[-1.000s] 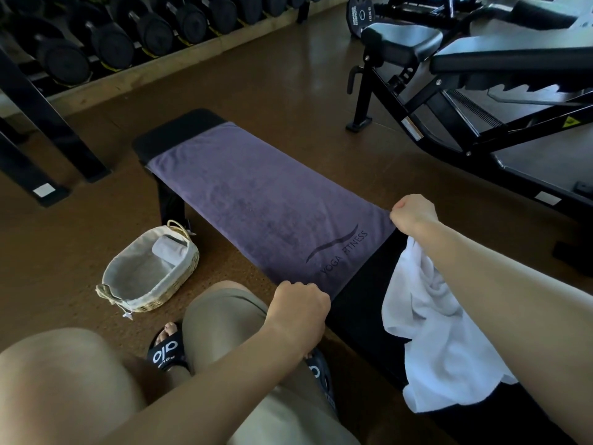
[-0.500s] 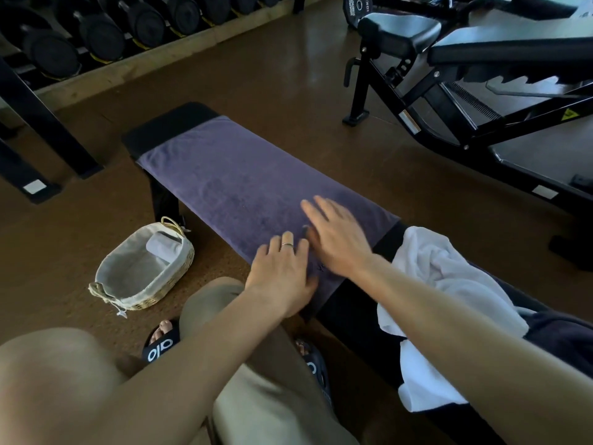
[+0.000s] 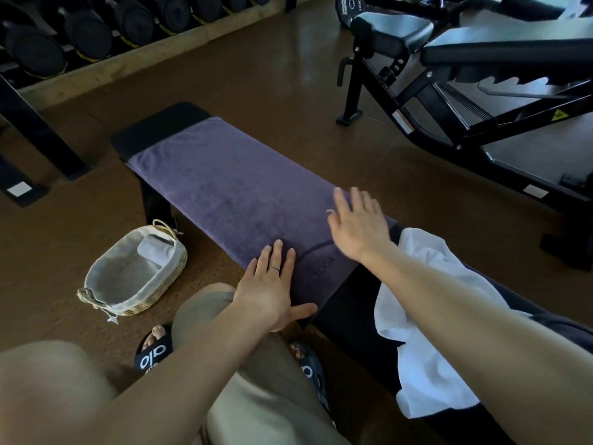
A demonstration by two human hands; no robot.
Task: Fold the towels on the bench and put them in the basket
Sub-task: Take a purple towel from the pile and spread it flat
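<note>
The floor (image 3: pixel 256 69) is brown and smooth. A row of black dumbbells (image 3: pixel 96 24) sits along the wall. A big black workout machine (image 3: pixel 465 91) stands nearby.

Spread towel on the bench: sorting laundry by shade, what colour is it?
Dusky purple towel, clearest in the head view.

— A second ago both hands pinch the towel's (image 3: pixel 231 194) near corners. Now?
— Both lie flat, fingers straight. The left hand (image 3: pixel 271 290) presses the near edge; the right hand (image 3: pixel 359 226) is blurred, sliding across toward the far edge.
— And half a second ago?
— They lay closer together then.
</note>
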